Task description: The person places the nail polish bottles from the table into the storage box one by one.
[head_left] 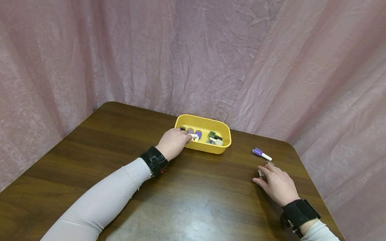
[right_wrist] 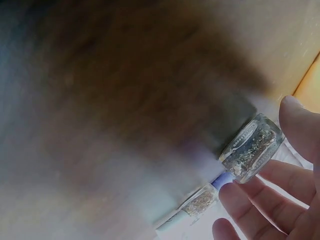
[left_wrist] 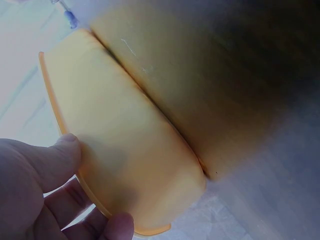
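Note:
My left hand [head_left: 173, 144] reaches over the left end of a yellow plastic bin [head_left: 211, 149], its thumb and fingertips at the rim. Beside the thumb lies a white cap [head_left: 193, 136]; whether the fingers pinch it is hidden. In the left wrist view the bin's wall [left_wrist: 115, 125] fills the middle. At the table's right, my right hand [head_left: 278, 184] holds a clear nail polish bottle with glitter [right_wrist: 252, 148] between thumb and fingers. Just past its fingers lies another glitter nail polish bottle [right_wrist: 200, 201]. A purple nail polish bottle with white cap [head_left: 261, 154] lies farther back.
Inside the bin are several nail polish bottles, among them a green one [head_left: 212, 134] with a black cap and a purple one [head_left: 198, 134]. The brown wooden table [head_left: 193, 187] ends at a pink curtain [head_left: 193, 60] behind the bin.

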Tool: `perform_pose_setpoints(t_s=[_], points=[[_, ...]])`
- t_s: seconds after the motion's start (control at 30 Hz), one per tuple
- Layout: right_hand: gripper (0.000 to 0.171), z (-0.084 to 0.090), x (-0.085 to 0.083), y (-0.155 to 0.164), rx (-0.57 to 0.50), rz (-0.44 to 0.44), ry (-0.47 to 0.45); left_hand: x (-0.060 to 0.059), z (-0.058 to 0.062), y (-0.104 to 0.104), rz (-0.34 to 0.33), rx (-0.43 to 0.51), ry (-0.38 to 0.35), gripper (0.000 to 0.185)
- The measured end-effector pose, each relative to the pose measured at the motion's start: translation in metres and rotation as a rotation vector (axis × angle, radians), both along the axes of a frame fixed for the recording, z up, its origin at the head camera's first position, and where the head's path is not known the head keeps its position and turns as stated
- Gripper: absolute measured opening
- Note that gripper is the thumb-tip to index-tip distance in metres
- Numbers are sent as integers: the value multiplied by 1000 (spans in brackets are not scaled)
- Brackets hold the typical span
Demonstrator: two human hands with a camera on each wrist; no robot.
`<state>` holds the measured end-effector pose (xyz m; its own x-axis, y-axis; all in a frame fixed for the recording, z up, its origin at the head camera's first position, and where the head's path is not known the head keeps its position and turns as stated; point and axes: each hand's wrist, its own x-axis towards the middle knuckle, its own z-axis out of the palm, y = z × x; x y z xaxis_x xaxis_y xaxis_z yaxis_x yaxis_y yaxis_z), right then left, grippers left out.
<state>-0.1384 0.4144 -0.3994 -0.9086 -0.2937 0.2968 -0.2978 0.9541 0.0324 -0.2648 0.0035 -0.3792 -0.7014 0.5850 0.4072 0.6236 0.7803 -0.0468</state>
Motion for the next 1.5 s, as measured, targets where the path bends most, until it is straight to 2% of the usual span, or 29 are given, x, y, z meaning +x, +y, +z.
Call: perform_pose_setpoints(t_s=[0.4,1.0,1.5], points=[[58,1,2,3,4,-53,-64,0,0,0,-2,-8,-4,8],[38,4,-1,2,23,-68,-70,-2,0,-1,-13,-10,6,8],[35,3,-2,-1,21,-50,-45,-1,0,-1,-5,-13,-5,8]])
